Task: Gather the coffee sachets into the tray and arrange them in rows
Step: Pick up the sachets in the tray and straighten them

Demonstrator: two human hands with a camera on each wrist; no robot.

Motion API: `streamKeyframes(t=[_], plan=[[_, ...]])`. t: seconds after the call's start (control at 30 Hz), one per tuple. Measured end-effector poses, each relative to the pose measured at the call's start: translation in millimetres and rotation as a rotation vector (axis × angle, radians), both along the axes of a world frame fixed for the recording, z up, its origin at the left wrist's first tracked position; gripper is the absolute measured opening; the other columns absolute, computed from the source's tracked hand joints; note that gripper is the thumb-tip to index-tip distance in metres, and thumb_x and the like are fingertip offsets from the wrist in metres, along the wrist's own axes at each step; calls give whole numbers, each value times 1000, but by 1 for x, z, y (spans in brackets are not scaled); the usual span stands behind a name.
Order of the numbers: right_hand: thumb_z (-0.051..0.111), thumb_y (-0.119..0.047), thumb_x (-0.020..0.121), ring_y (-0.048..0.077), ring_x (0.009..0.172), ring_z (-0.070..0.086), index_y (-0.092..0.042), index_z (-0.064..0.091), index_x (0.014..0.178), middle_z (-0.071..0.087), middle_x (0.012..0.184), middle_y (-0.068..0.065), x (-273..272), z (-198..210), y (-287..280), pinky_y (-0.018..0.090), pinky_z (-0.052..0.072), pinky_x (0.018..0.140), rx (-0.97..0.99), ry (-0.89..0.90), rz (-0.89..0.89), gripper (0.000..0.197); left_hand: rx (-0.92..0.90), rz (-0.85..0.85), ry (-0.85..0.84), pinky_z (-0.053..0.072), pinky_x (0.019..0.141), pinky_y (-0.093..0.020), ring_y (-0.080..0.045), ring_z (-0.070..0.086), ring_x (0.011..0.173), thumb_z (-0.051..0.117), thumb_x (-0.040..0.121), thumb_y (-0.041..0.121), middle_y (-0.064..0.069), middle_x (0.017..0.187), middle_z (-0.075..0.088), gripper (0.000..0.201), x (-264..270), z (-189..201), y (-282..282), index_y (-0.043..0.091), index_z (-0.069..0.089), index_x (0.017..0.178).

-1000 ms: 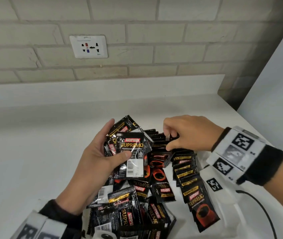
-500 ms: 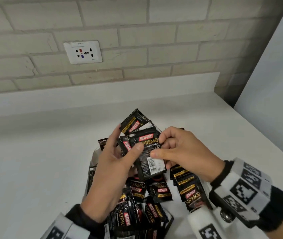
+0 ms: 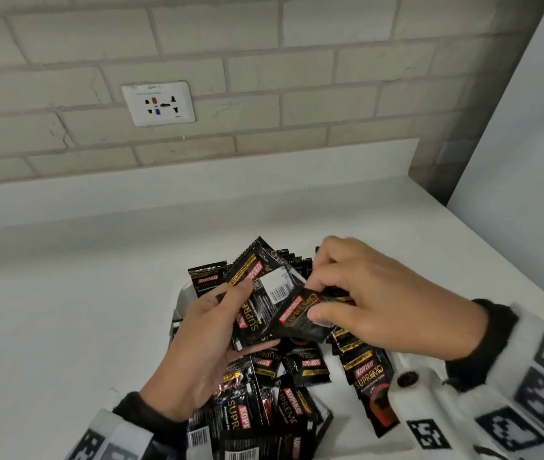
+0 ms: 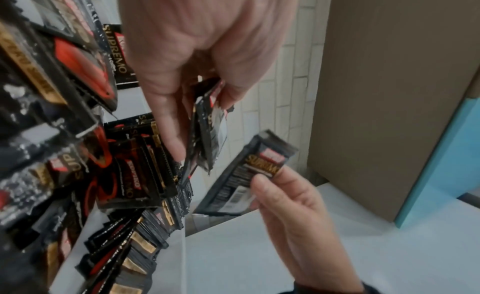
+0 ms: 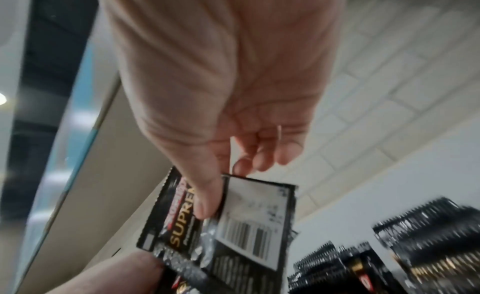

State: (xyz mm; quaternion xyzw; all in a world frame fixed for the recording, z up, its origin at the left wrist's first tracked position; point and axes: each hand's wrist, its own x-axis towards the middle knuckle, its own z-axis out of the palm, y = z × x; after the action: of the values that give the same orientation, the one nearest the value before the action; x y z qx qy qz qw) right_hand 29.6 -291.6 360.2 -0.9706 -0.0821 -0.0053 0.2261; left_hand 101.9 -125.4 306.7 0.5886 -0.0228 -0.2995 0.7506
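Black Kopiko Supremo coffee sachets fill a white tray (image 3: 179,310) on the counter. My left hand (image 3: 227,310) grips a fanned bunch of sachets (image 3: 264,293) above the tray, thumb on top; from the left wrist the bunch (image 4: 210,134) shows edge-on. My right hand (image 3: 322,293) pinches one tilted sachet (image 3: 300,313) against the front of that bunch, thumb on its label (image 5: 182,232). A row of overlapping sachets (image 3: 366,370) lies along the tray's right side. A loose heap (image 3: 280,403) covers the near part.
A brick wall with a white socket (image 3: 158,102) backs the white counter (image 3: 64,310). A pale panel (image 3: 529,161) stands at the right. Marker-covered wrist bands (image 3: 536,393) sit on both forearms. The tray wall (image 4: 182,257) shows beside standing sachets.
My right hand left the row in the tray, came to the bunch in my left hand and pinched its front sachet. That sachet now tilts rightward off the bunch.
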Motion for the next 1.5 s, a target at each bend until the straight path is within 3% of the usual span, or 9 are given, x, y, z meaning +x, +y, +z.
streamKeyframes(t=[0.17,0.3,0.43,0.73,0.87,1.0,1.3,1.43,1.5], plan=[[56,-36,88,11,124,25,-19,65,107,31,141,-6,8,-6,8,25,21,97,-212,-86,145,27,-23,-28,34,58,50,-31,-20,65,56,57,85,15,-12,69,67,19,-7,5,-5,11,68,70],[67,-30,75,16,87,47,-15,69,79,54,101,-1,7,-9,10,18,31,71,-214,-88,155,16,-63,-55,127,57,62,-40,-23,63,65,62,70,18,-14,75,68,22,-7,5,0,4,66,87],[64,-27,84,1,81,33,-15,68,98,30,84,-20,7,-14,12,8,29,71,-68,-76,159,19,-66,-119,129,56,67,-43,-26,66,67,62,70,26,-17,82,70,24,-9,6,0,7,74,78],[71,-28,70,-6,85,53,-31,71,73,57,87,-14,-12,-1,-15,2,34,74,328,-182,-122,4,-14,68,42,57,48,-30,-20,68,60,56,85,20,-9,66,71,18,3,6,4,3,59,90],[64,-7,70,-4,80,49,-16,73,88,60,90,-6,-18,-7,-7,2,37,77,37,-520,-136,22,28,78,-28,46,36,-19,-13,62,44,59,86,14,-5,56,67,12,0,6,-2,7,60,75],[62,-10,69,10,70,54,-17,71,80,65,88,-3,-16,-28,23,18,47,62,-347,-396,15,16,-21,56,-68,51,42,-22,-13,64,49,61,78,14,-5,62,69,6,-5,8,-12,8,64,80],[32,-21,73,10,90,39,-18,73,71,71,83,0,-17,-37,43,29,35,81,-491,-440,100,41,-117,4,-59,50,44,-24,-12,62,54,60,75,28,-4,66,68,22,-11,5,-8,9,68,81],[37,-23,76,9,84,56,-22,74,71,71,95,2,-18,-41,47,23,41,80,-378,-391,182,38,-100,117,-44,51,47,-23,-13,64,53,64,73,17,-6,65,69,11,-8,1,-10,14,72,67],[45,-21,79,7,85,57,-20,75,77,71,94,0,-20,-38,46,18,47,79,-47,-335,210,30,-94,160,-49,51,46,-24,-15,65,52,63,76,15,-8,65,70,9,-3,2,-8,11,70,72]])
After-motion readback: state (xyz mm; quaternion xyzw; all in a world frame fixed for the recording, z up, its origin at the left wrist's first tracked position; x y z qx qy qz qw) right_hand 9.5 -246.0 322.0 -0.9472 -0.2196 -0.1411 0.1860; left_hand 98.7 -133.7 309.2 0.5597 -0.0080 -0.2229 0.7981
